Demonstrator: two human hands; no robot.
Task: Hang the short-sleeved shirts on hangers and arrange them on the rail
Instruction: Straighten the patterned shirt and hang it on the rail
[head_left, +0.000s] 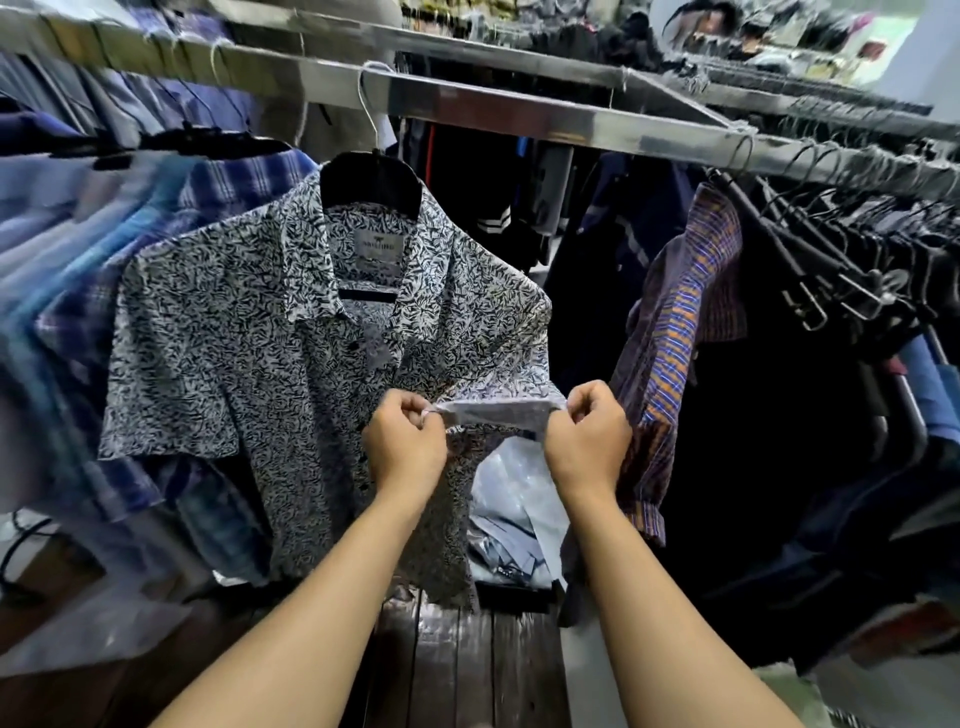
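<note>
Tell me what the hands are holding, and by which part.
Both hold the black-and-white patterned shirt by one sleeve's hem: the left hand and right hand each pinch an end, the edge stretched between them.

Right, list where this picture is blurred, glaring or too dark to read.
Head view: the blue shirts at the left edge are smeared by blur; the patterned shirt, left hand and right hand in the middle are sharp; the metal rail carries bright reflections; the dark clothes at right sink into near-black shadow, detail lost.
</note>
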